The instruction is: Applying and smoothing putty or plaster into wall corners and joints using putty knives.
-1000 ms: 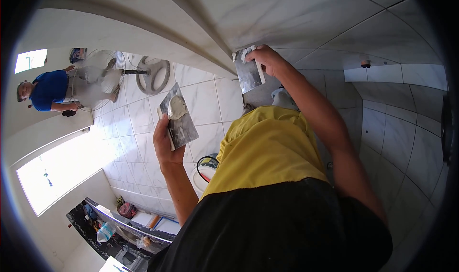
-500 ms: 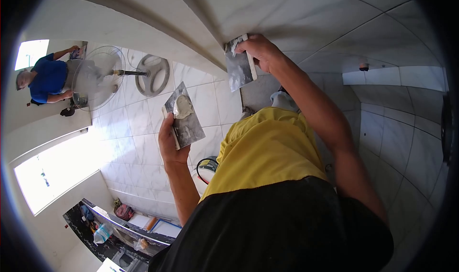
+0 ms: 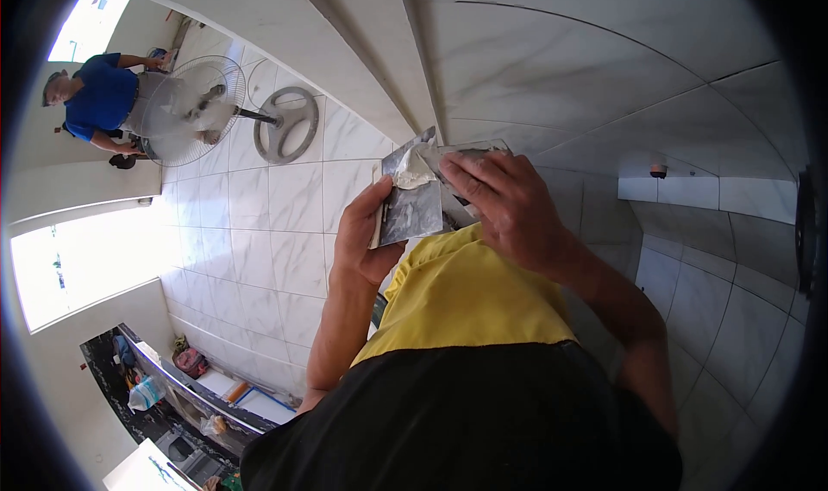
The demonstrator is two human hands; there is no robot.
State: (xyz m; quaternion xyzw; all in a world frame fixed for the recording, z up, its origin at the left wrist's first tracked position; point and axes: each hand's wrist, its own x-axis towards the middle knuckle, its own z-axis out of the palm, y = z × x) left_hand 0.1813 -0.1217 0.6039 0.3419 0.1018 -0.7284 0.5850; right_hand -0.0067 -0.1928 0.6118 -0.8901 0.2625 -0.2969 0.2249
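Your left grip [image 3: 362,223] is closed on the left edge of a flat metal trowel [image 3: 412,215], which carries a mound of white paste [image 3: 416,172]. Just right of it, your right grip [image 3: 517,204] is clasped around a second trowel [image 3: 483,148], its blade touching or just beside the paste; I cannot tell which. Yellow cloth [image 3: 474,305] shows below both grips; well left stands a fan [image 3: 197,110], a co-worker [image 3: 102,101] beyond.
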